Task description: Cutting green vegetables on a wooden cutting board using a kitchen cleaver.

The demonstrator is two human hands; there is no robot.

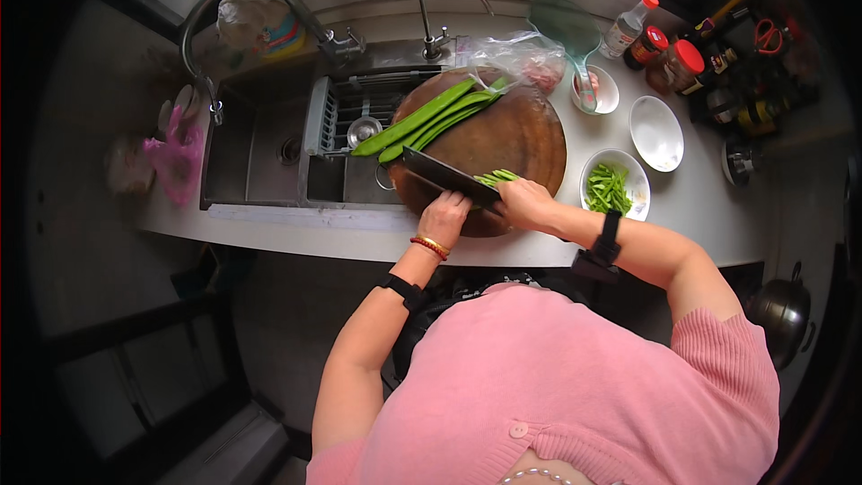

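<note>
My right hand [528, 203] grips the handle of a dark-bladed kitchen cleaver [450, 178], whose blade slants up to the left over a round wooden chopping board [518, 131]. Bent fingers of my left hand [444, 221] press close against the near side of the blade. A sliver of green bean [477, 207] shows by those fingertips; the rest is hidden. Beyond the blade, beside my right knuckles, lie sliced bean strips [497, 178]. Several whole flat green beans [431, 118] lie across the board's far left, their ends jutting past its edge.
A white bowl [644, 201] of cut beans [607, 188] stands right of the board, near another white bowl [656, 133]. Behind are a plastic bag [518, 54], a small bowl [608, 91] under a green-handled utensil [584, 81], and bottles [626, 30]. Left is a double sink [259, 141] with faucet [195, 20].
</note>
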